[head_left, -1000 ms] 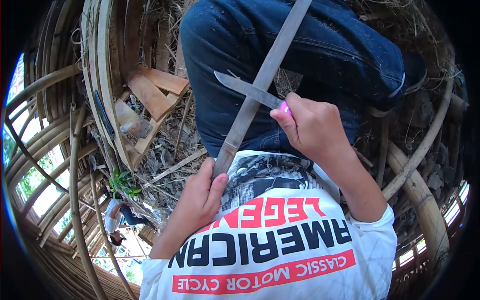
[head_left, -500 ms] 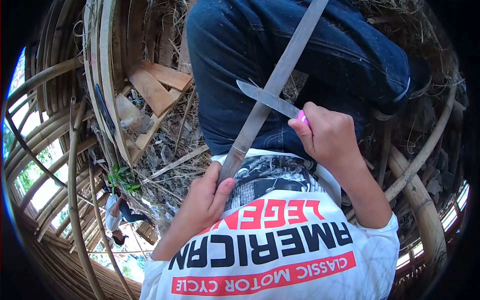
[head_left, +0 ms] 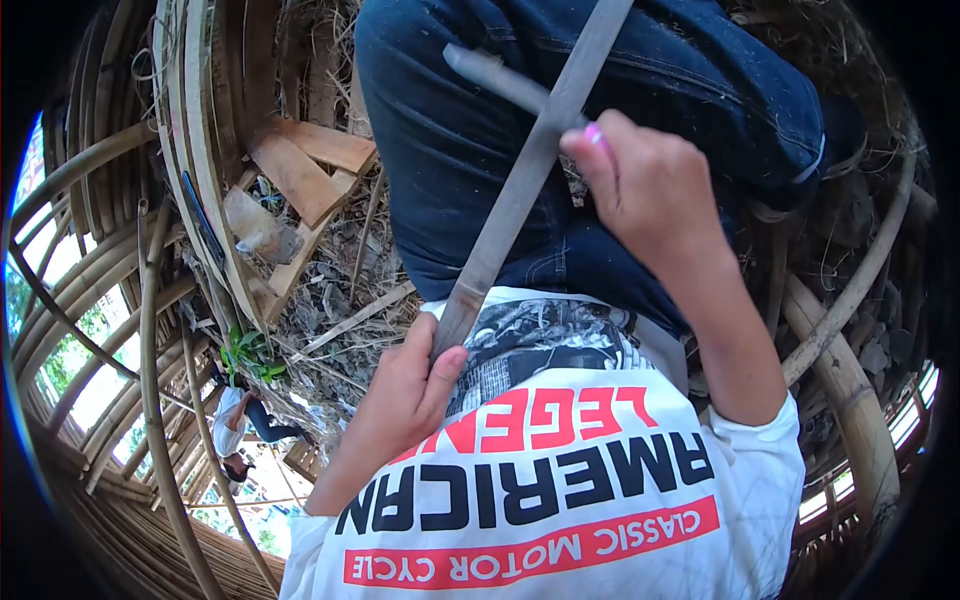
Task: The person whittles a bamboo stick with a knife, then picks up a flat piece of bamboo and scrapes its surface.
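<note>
A long, flat, greyish bamboo strip [head_left: 510,205] runs slantwise up across the jeans-clad legs [head_left: 450,140]. My left hand [head_left: 405,385] is closed around its lower end, thumb on top, close to the printed white shirt [head_left: 560,500]. Closed on the pink handle of a knife, my right hand [head_left: 650,180] is beside the strip's upper half. The knife blade [head_left: 495,78] is blurred and crosses the strip, its tip pointing to the upper left over the thigh.
Pale wood offcuts [head_left: 300,180] lie on littered ground at the left, near long split bamboo slats [head_left: 195,150]. A green plant [head_left: 250,357] grows below them. Another person [head_left: 235,430] is farther off at the lower left. A thick bamboo pole [head_left: 850,410] stands at the right.
My right hand has moved the knife up along the strip, away from my body. My left hand keeps its hold on the lower end.
</note>
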{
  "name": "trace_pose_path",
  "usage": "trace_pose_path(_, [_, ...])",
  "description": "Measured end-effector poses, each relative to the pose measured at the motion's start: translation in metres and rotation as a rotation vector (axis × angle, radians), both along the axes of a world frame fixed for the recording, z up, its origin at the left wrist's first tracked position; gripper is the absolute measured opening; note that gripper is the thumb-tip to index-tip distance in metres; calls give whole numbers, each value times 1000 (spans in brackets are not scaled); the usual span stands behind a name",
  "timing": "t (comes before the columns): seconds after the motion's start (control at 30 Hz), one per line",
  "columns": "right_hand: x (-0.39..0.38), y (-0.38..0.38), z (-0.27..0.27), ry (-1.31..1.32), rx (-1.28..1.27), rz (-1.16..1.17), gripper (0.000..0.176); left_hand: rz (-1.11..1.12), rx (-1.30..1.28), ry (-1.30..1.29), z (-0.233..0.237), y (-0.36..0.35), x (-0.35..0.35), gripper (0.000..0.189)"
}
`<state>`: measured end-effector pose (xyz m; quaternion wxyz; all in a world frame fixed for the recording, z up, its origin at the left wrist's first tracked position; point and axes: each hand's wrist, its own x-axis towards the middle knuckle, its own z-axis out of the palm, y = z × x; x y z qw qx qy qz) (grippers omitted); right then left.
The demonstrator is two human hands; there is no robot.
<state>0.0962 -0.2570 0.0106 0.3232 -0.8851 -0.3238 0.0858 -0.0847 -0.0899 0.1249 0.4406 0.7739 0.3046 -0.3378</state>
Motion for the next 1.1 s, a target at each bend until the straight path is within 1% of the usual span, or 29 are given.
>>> trace_pose_path(0.07, [14,-13,-7,30,11,-63,44,120,32,-23,5,1,-2,24])
trace_pose_path(0.1, [14,-26,-14,29,-21,-53,43,67,60,-116,-1,12,-13,24])
trace_pose_path(0.17, [10,-30,-15,35,-46,-33,43,84,47,-122,-3,11,-19,24])
trace_pose_path(0.27, [8,-21,-2,101,22,-79,43,89,8,-92,-2,9,-14,24])
trace_pose_path(0.33, [5,-9,8,151,88,-59,42,190,-71,-17,0,10,-12,21])
trace_pose_path(0.37, [3,-7,11,214,146,-57,38,189,-67,-29,0,10,-12,21])
trace_pose_path(0.4, [2,-7,13,201,154,-51,38,209,-100,-50,-1,10,-13,22])
trace_pose_path(0.47, [-2,-9,19,415,321,-112,30,239,-123,-82,0,12,-12,25])
trace_pose_path(0.5, [-3,-12,22,486,334,-156,22,199,-156,-59,0,14,-10,36])
trace_pose_path(0.53, [-4,-15,22,480,339,-149,22,157,-191,-35,-1,15,-7,51])
trace_pose_path(0.57, [-6,-18,19,499,370,-200,21,180,-179,11,0,15,-1,51])
trace_pose_path(0.6, [-8,-22,17,516,400,-252,19,182,-180,2,0,17,1,51])
trace_pose_path(0.67, [-8,-30,14,498,366,-239,17,62,-169,73,0,21,2,38])
trace_pose_path(0.7, [-7,-33,14,482,343,-230,16,64,-173,60,-1,22,1,38])
trace_pose_path(0.77, [-3,-36,14,453,324,-210,15,106,-243,83,-7,24,-4,37])
trace_pose_path(0.8, [-1,-36,15,397,327,-169,13,112,-240,69,-9,25,-5,37])
trace_pose_path(0.87, [0,-33,19,333,331,-115,12,200,-445,48,-11,27,-7,39])
trace_pose_path(0.93, [-2,-28,26,525,408,-183,11,240,-472,14,-16,23,-10,40])
trace_pose_path(1.0, [-11,-21,25,551,445,-158,10,294,-584,39,-20,22,-11,40])
trace_pose_path(1.03, [-14,-17,30,575,479,-139,9,295,-593,16,-21,23,-10,40])
trace_pose_path(1.07, [-18,-11,36,564,410,-146,10,325,-640,53,-22,24,-10,41])
trace_pose_path(1.1, [-21,-6,38,502,366,-91,11,354,-688,91,-22,25,-9,41])
